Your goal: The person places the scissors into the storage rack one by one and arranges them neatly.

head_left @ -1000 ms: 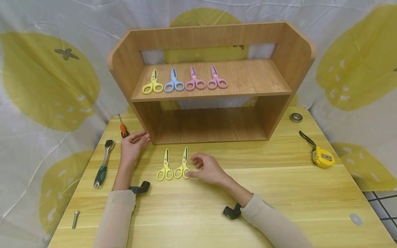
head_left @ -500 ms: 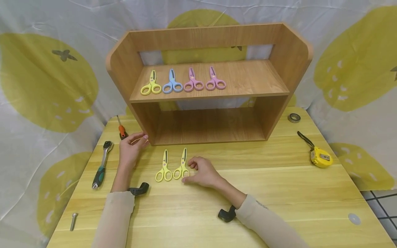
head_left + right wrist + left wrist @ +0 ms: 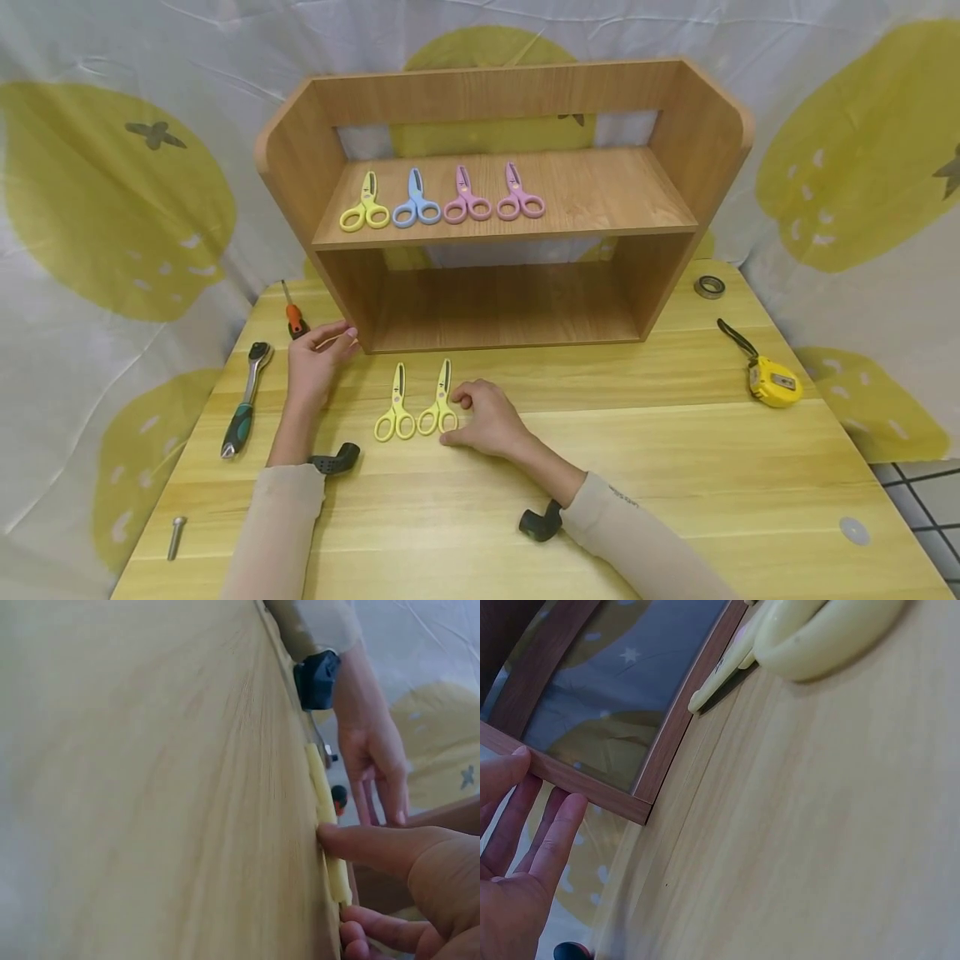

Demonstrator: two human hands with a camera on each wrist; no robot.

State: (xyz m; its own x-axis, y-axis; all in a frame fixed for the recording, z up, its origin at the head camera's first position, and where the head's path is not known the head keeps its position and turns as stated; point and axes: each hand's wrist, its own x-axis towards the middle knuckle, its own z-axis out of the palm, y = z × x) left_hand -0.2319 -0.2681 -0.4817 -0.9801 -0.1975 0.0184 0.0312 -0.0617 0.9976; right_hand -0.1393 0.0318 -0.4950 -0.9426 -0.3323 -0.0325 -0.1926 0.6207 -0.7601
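A pale curtain (image 3: pixel 112 208) printed with large yellow fruit hangs behind and to both sides of the work area. In front of it is the wood-grain tabletop (image 3: pixel 637 450). A two-level wooden shelf (image 3: pixel 622 187) stands upright at its rear.

The left hand (image 3: pixel 311 367) is at the shelf's lower left side; in the left wrist view, its thumb and fingers pinch the edge of the side panel. The right hand (image 3: pixel 487 419) is at the near right pair of scissors, fingers bent and set narrowly around the right handle loop, thumb at the lower rim. Whether they pinch the loop cannot be determined.

A ratchet wrench (image 3: pixel 246 402) with a green-and-black grip lies at the left, head away from the person.

Scissors, six pairs, all with tips pointing rearward. Two yellow pairs lie side by side on the tabletop in front of the shelf: the near left pair (image 3: pixel 398 402) and the near right pair (image 3: pixel 441 398). On the upper level, left to right, lie one yellow pair (image 3: pixel 367 200), one blue pair (image 3: pixel 416 196) and two pink pairs (image 3: pixel 463 193).

A yellow tape measure (image 3: pixel 776 382) with a black strap lies at the right. An orange-and-black screwdriver (image 3: pixel 293 315) lies just beyond the left hand. A black device is fitted at each wrist. A metal bolt (image 3: pixel 176 538) lies at the near left, a dark ring (image 3: pixel 708 296) at the rear right, and a thin grey disc (image 3: pixel 854 531) at the near right.
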